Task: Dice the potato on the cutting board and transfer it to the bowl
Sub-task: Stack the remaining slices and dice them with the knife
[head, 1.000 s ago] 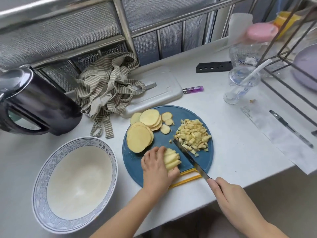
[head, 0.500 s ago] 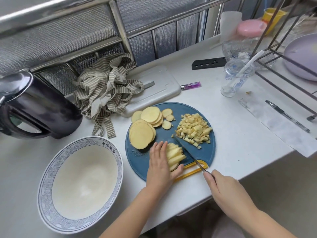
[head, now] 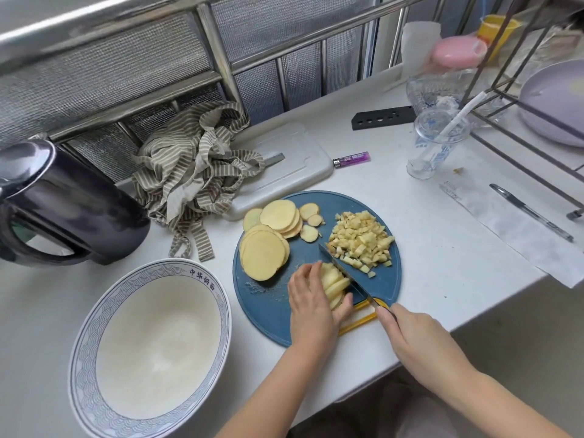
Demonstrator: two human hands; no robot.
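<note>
Left hand [head: 313, 306]: curled over the sliced potato stack [head: 335, 283], on the cutting board [head: 268, 311]
Right hand [head: 414, 338]: gripping the knife [head: 341, 269] (blade against that stack)
Bowl [head: 202, 277]: on the worktop [head: 442, 263], left of board

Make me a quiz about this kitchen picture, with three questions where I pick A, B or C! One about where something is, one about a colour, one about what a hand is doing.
1. Where is the pile of diced potato?
A. In a frying pan
B. On the blue cutting board
C. On the floor

2. What colour is the lighter?
A. Green
B. Red
C. Purple

3. What is the right hand doing?
A. Holding the knife
B. Waving
C. Lying flat on the counter

Answers:
1 B, the cubes lie heaped on the board's right part.
2 C, its body is purple.
3 A, its fingers curl round the handle, the blade beside the potato strips.
</note>
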